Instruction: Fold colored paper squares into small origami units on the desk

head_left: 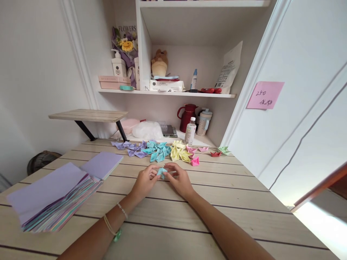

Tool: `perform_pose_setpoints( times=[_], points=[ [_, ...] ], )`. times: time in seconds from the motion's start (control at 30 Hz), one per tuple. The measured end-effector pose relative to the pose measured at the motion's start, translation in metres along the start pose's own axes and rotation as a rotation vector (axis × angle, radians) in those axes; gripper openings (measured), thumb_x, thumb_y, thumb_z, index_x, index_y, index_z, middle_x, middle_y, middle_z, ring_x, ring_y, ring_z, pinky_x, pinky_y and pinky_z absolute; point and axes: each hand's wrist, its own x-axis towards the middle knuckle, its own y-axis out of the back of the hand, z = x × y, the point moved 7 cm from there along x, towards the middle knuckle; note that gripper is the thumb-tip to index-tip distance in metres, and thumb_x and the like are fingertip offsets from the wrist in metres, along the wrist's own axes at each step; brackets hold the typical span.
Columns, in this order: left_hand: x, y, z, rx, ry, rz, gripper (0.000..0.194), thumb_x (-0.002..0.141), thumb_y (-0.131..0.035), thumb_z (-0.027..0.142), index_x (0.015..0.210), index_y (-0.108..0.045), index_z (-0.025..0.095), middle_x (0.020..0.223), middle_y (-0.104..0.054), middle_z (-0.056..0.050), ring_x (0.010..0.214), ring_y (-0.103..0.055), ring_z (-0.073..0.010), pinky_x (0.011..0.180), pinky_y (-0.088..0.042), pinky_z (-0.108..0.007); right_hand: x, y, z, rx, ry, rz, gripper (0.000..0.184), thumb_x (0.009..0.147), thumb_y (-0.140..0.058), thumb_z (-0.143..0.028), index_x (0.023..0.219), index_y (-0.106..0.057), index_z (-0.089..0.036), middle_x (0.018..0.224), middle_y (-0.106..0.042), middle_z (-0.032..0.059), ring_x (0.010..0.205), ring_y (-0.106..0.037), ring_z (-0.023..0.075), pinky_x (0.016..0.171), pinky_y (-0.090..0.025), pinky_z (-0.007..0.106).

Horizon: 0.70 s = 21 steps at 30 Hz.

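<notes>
Left hand [143, 181] and right hand [180, 180] both pinch small blue folded paper [162, 173], just on near side of turquoise paper pile [159, 151]. Step looks like shaping folds; next move probably calls for light, even fingertip pressure. Lilac-topped paper stack [51, 191] left of turquoise pile.

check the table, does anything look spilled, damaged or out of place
Nothing looks spilled or damaged. The larger paper stack at left looks askew, its edges unevenly fanned. The red folded paper and green folded paper sit apart, right of the other folded papers.
</notes>
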Motion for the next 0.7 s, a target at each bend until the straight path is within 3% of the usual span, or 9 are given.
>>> perform_pose_setpoints(
  times=[0.1, 0.23, 0.33, 0.43, 0.57, 0.7],
  points=[
    [-0.002, 0.000, 0.012, 0.211, -0.124, -0.041, 0.014, 0.076, -0.054, 0.020, 0.087, -0.063, 0.018, 0.080, -0.068, -0.004, 0.073, -0.063, -0.0161, 0.069, -0.050, -0.028, -0.001, 0.000, -0.008, -0.153, 0.112, 0.004, 0.025, 0.078, -0.058, -0.027, 0.103, -0.061, -0.025, 0.098, -0.065, 0.0047, 0.086, -0.059, 0.0182, 0.070, -0.049, 0.029],
    [-0.005, 0.001, 0.027, 0.399, -0.288, -0.033, 0.019, 0.080, -0.050, 0.018, 0.092, -0.065, 0.022, 0.090, -0.068, -0.004, 0.084, -0.061, -0.0174, 0.077, -0.047, -0.030, -0.004, 0.001, -0.012, -0.333, 0.204, 0.051, 0.016, 0.080, -0.056, -0.027, 0.092, -0.067, -0.025, 0.088, -0.067, 0.0041, 0.084, -0.059, 0.0186, 0.076, -0.047, 0.031],
    [-0.005, 0.002, 0.029, 0.428, -0.312, -0.008, 0.019, 0.082, -0.048, 0.020, 0.089, -0.066, 0.022, 0.087, -0.067, -0.004, 0.083, -0.061, -0.0171, 0.077, -0.048, -0.030, -0.005, 0.002, -0.012, -0.432, 0.208, 0.088, 0.012, 0.080, -0.058, -0.028, 0.084, -0.068, -0.025, 0.082, -0.067, 0.0032, 0.080, -0.060, 0.0183, 0.073, -0.047, 0.030],
    [-0.004, 0.003, 0.025, 0.376, -0.266, 0.028, 0.016, 0.081, -0.050, 0.025, 0.084, -0.066, 0.021, 0.084, -0.068, -0.005, 0.080, -0.062, -0.0171, 0.074, -0.050, -0.030, -0.006, 0.002, -0.015, -0.492, 0.226, 0.089, 0.010, 0.080, -0.058, -0.028, 0.078, -0.068, -0.024, 0.078, -0.068, 0.0022, 0.078, -0.059, 0.0178, 0.072, -0.045, 0.029],
    [-0.003, 0.002, 0.008, 0.163, -0.064, 0.060, 0.019, 0.073, -0.059, 0.031, 0.086, -0.065, 0.017, 0.080, -0.070, -0.006, 0.072, -0.066, -0.0178, 0.066, -0.054, -0.029, -0.007, -0.005, -0.022, -0.569, 0.309, 0.035, 0.014, 0.082, -0.055, -0.024, 0.075, -0.067, -0.023, 0.078, -0.068, 0.0023, 0.077, -0.058, 0.0166, 0.072, -0.043, 0.028],
    [-0.004, -0.001, -0.001, 0.016, 0.067, 0.063, 0.026, 0.067, -0.063, 0.030, 0.086, -0.065, 0.013, 0.077, -0.071, -0.007, 0.074, -0.067, -0.0202, 0.068, -0.055, -0.030, -0.010, -0.008, -0.028, -0.627, 0.380, 0.028, 0.015, 0.082, -0.053, -0.020, 0.075, -0.066, -0.022, 0.078, -0.067, 0.0032, 0.075, -0.057, 0.0156, 0.071, -0.042, 0.027]
  ],
)
